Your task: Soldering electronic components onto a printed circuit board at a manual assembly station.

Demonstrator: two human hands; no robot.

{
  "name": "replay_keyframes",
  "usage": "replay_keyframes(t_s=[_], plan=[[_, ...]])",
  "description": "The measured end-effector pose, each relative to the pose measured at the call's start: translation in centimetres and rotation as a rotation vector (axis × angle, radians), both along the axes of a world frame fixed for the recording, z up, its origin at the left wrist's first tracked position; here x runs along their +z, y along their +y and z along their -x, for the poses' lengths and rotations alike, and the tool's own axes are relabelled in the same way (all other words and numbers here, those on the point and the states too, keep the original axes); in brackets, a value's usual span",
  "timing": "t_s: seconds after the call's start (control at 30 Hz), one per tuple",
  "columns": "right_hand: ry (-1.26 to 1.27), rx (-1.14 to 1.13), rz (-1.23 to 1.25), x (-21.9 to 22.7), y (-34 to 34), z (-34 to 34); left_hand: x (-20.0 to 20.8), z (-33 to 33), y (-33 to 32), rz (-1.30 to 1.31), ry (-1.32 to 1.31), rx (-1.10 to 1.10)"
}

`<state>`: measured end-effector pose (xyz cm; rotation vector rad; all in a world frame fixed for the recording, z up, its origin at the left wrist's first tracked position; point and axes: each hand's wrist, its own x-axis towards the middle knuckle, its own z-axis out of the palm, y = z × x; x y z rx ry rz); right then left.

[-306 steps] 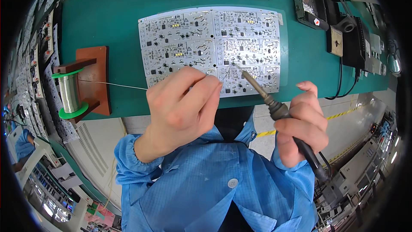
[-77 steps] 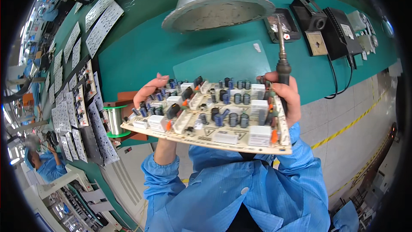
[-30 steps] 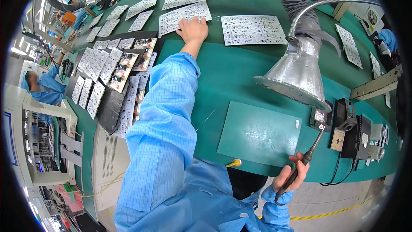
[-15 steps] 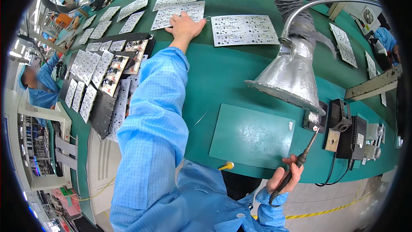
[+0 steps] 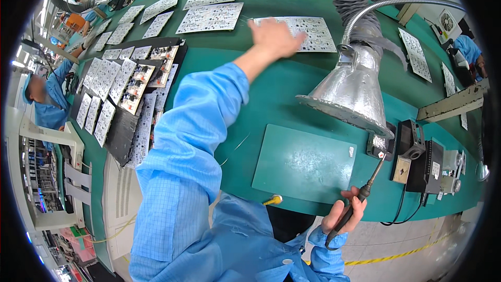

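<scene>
My left hand (image 5: 274,37) reaches out over the left part of a white circuit board (image 5: 315,34) at the far side of the bench. Its fingers are apart, somewhat blurred, with nothing visible in them; whether they touch the board I cannot tell. Left of it lies another circuit board (image 5: 209,18). Low on the right, my right hand (image 5: 344,214) is closed around the dark handle of a soldering iron (image 5: 365,190), its tip pointing up and away. A pale green work mat (image 5: 302,164) lies in front of me, left of the iron.
A silver fume hood (image 5: 349,91) hangs over the bench on a grey hose. Soldering station boxes (image 5: 425,167) stand at the right. On the left, a black tray (image 5: 122,130) carries several boards. A thin wire strand (image 5: 236,149) lies left of the mat. Co-workers sit at both sides.
My left hand has moved right, from the left-hand board to the one beside it. The board it left lies slightly further left in view. My right hand still holds the soldering iron.
</scene>
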<state>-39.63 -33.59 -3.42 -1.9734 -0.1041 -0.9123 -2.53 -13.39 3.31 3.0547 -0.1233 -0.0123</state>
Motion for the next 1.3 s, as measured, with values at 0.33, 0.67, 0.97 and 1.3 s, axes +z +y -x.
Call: replay_keyframes(t_s=[0.33,0.67,0.97,1.3], plan=[[-0.022,0.005,-0.01,-0.1,0.3,-0.1,-2.5,-2.0,0.2,0.029,-0.039,-0.085],[-0.044,-0.032,-0.077,-0.9,0.2,-0.1,6.2,1.5,4.8,-0.051,-0.078,-0.246],[-0.049,-0.03,-0.101,-0.7,0.4,-0.2,11.8,16.1,29.2,-0.168,-0.068,0.242],[-0.014,-0.035,-0.059,-0.9,0.3,0.0,2.2,24.2,28.7,-0.241,-0.447,0.167]])
